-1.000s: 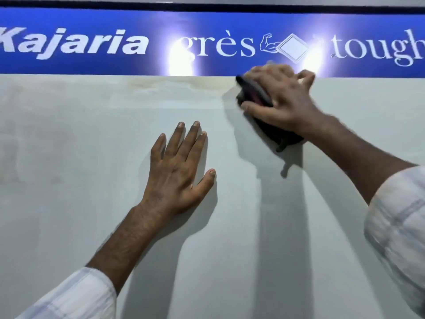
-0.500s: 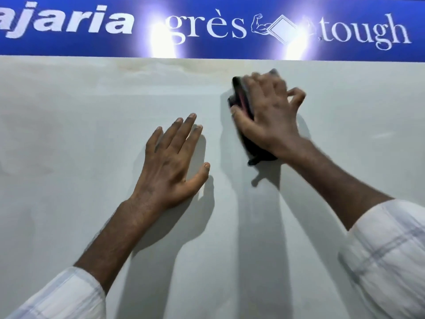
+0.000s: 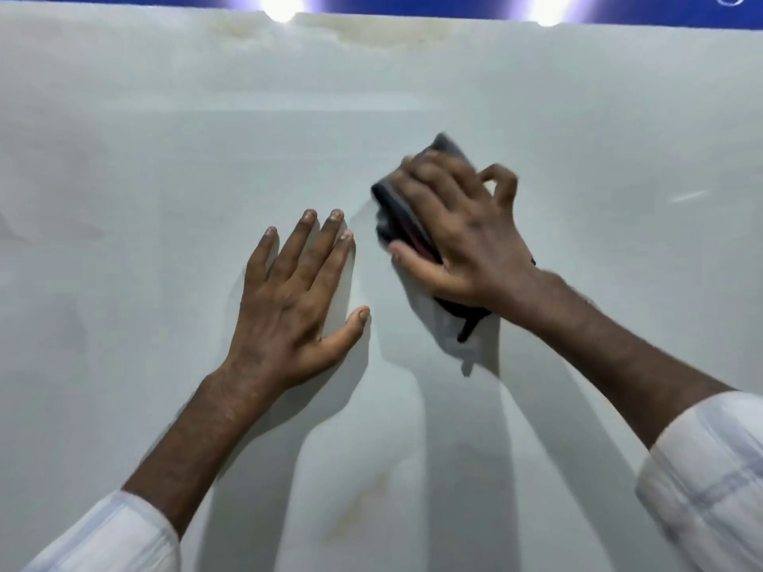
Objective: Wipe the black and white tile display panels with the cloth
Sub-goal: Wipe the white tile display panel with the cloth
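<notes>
Hands work on a pale, glossy tile panel (image 3: pixel 165 167) that fills the view. Left hand (image 3: pixel 289 307) lies flat against the panel, fingers straight and spread, holding nothing, apparently as a brace. Right hand (image 3: pixel 462 241), just beside it and slightly higher, presses a dark bunched cloth (image 3: pixel 390 208) onto the tile, fingers curled over it; a loose end hangs below the palm. The right hand is blurred, so a wiping stroke seems under way on the panel's upper middle. Yellowish marks (image 3: pixel 371 33) sit near the top edge, under a blue strip (image 3: pixel 413 1) with two bright glares (image 3: pixel 282 8). Next strokes likely need firm, even pressure across unwiped areas, perhaps those marks. No container, bucket or bottle appears.
</notes>
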Demonstrator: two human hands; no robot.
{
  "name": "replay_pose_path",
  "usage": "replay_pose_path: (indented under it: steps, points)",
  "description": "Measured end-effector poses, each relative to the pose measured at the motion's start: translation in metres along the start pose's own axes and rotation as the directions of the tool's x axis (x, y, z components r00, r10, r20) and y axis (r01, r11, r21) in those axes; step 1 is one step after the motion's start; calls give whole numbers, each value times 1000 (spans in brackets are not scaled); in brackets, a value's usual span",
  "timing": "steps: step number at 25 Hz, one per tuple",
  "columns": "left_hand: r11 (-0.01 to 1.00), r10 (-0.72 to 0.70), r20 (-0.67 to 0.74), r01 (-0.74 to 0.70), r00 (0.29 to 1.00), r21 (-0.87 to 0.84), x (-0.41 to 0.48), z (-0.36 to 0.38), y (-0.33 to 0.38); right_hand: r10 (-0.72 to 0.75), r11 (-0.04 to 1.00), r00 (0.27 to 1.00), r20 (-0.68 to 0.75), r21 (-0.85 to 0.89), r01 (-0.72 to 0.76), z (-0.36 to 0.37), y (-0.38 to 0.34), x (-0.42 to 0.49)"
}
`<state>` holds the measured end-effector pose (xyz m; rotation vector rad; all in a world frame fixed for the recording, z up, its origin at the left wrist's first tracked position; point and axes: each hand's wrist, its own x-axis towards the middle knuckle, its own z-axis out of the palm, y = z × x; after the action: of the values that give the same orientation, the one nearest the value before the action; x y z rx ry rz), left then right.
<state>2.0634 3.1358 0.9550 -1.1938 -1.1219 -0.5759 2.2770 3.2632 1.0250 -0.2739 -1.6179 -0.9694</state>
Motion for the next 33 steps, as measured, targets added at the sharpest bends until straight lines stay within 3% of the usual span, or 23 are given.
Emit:
replay_pose_path:
  steps: [2,3,4,6,8,9,11,13,15,17,19,20,22,24,26,28,30,31,33]
  points:
    - [1000,-7,-2,7,1000,4,-2,1,-1,-215,977,976,35,17,215,-6,12,-15]
    - [1000,-10,-6,10,1000,5,-2,1,0,-236,972,971,47,28,235,-8,29,-11]
    - [1000,-13,-9,13,1000,5,-1,1,0,-193,980,980,49,49,191,-12,47,-3]
    - [1000,-15,-5,15,1000,-2,1,0,1,34,996,999,12,78,-35,-15,61,6]
    - [1000,1,1,-1,1000,-20,-5,-5,4,235,971,971,-35,63,-233,-9,31,-10]
    - [999,6,7,-6,1000,-39,-14,-8,8,205,977,978,-31,61,-203,-4,10,-28]
    - [996,6,30,-4,1000,-84,-42,-13,23,-114,992,993,30,56,112,-5,-20,-67]
    - [995,19,57,-13,998,-101,-73,-14,38,-341,937,937,72,105,333,-11,-5,-82]
    - [995,43,88,-34,995,-94,-91,-11,44,-248,964,968,46,114,241,-12,22,-75]
    - [994,49,102,-39,994,-98,-96,-7,43,40,994,999,-37,106,-35,-12,29,-71]
    - [995,45,97,-36,994,-94,-94,-7,44,227,969,972,-62,112,-219,-11,4,-81]
    - [995,44,92,-36,995,-90,-94,-6,45,206,973,977,-47,117,-199,-9,-14,-93]
    - [996,38,88,-31,995,-81,-95,-5,45,-75,990,997,4,123,74,-8,-41,-124]
    - [997,38,85,-32,996,-72,-95,-6,45,-314,936,949,42,179,302,-11,-36,-136]
    - [996,37,96,-29,995,-85,-93,-8,44,-230,957,973,17,182,224,-11,-13,-125]
    - [990,29,107,-14,994,-142,-94,-13,45,1,986,999,-46,168,7,-13,-1,-111]
    - [979,-18,93,37,995,-200,-107,-22,51,186,975,980,-73,133,-175,-12,-19,-116]
    - [973,-55,91,74,994,-220,-120,-26,58,211,969,976,-58,144,-201,-10,-39,-129]
    - [965,-113,114,136,987,-226,-150,-30,71,12,985,1000,2,175,-12,-8,-81,-168]
